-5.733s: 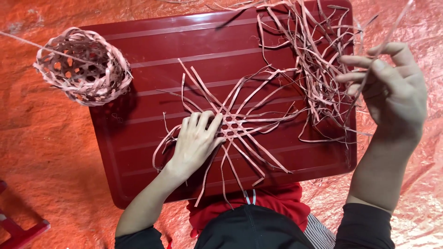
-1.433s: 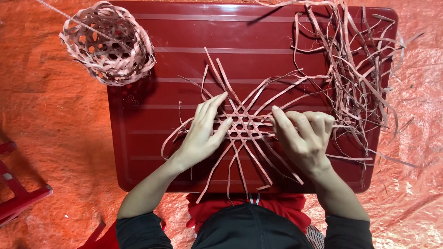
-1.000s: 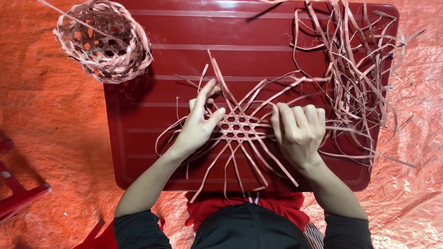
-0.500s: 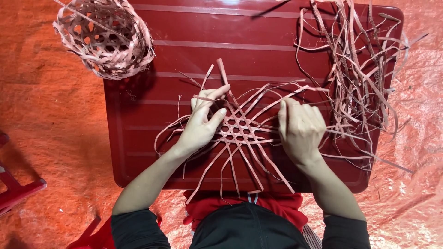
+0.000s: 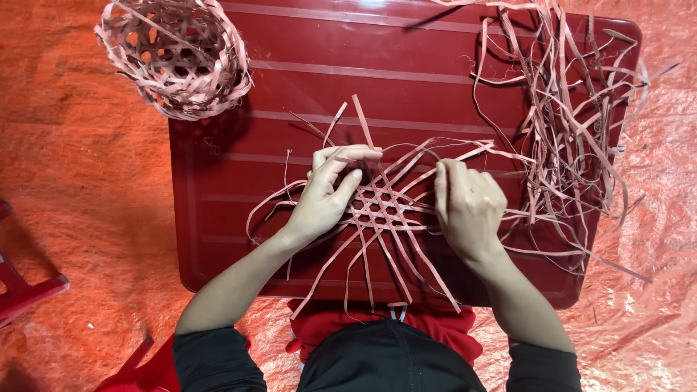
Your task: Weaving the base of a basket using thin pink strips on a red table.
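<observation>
An orange tarp is covering the floor, and a dark red worktop is standing on it. A loose heap of pale strips is lying across the worktop's right side, while a finished round woven basket is overhanging its top-left corner. At the middle, a flat woven base is spreading its strips outward. The left hand is pressing on its left edge, fingers pinching a strip. The right hand is resting curled on its right edge, gripping strips.
</observation>
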